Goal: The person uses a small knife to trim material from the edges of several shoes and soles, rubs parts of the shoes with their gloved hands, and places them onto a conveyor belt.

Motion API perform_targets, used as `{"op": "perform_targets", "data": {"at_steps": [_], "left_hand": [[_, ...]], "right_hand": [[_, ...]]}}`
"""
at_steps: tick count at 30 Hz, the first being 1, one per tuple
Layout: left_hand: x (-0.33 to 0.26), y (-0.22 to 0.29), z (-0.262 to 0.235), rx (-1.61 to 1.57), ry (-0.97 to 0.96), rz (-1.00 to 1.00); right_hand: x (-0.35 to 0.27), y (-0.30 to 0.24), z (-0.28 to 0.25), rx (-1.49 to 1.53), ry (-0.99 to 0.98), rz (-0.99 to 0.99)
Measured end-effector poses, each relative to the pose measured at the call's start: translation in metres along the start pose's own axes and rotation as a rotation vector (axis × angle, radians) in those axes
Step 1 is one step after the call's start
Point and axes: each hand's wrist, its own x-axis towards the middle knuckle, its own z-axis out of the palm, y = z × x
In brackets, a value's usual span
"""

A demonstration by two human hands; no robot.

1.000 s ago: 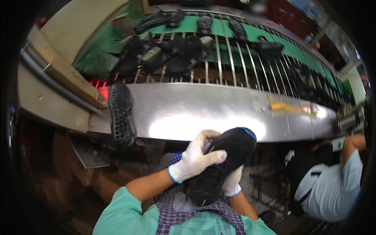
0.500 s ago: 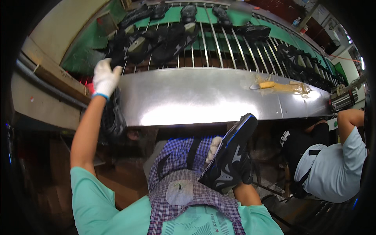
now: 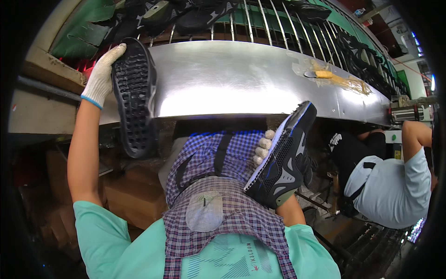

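Note:
My left hand [image 3: 101, 76], in a white knit glove with a blue cuff, is closed on the upper end of a black shoe sole [image 3: 134, 100]. The sole hangs lengthwise at the left end of the metal ledge, its knobbed tread facing me. At right, below the ledge's front edge, I hold a black and grey shoe upper [image 3: 284, 165], tilted with its pale, stitched underside towards the left. My right hand's gloved fingertips [image 3: 263, 148] wrap round that underside; the rest of the hand is hidden behind the upper.
Beyond the shiny metal ledge [image 3: 223, 79], a rack of metal rods [image 3: 265, 23] carries several black shoe parts [image 3: 200, 18]. A yellow-handled tool [image 3: 320, 74] lies on the ledge amid brownish residue. A person in a pale shirt [image 3: 390, 190] sits at right. Cardboard boxes [image 3: 134, 200] stand low at left.
The sole, earlier edge-on below my left wrist, now shows its full tread beside that hand. The shoe upper has come slightly up and right. My view has tilted, raising the ledge in the picture.

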Motion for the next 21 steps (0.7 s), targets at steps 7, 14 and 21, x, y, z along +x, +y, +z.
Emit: {"op": "perform_targets", "data": {"at_steps": [7, 14, 21], "left_hand": [[-0.069, -0.027, 0.157, 0.267, -0.403, 0.152], [-0.092, -0.107, 0.24, 0.536, -0.556, 0.258], [-0.105, -0.146, 0.25, 0.447, -0.616, 0.424]], "right_hand": [[0.022, 0.004, 0.044, 0.07, -0.022, 0.066], [0.014, 0.009, 0.045, 0.091, -0.072, 0.033], [-0.014, 0.012, 0.041, -0.031, -0.009, -0.035]]}}
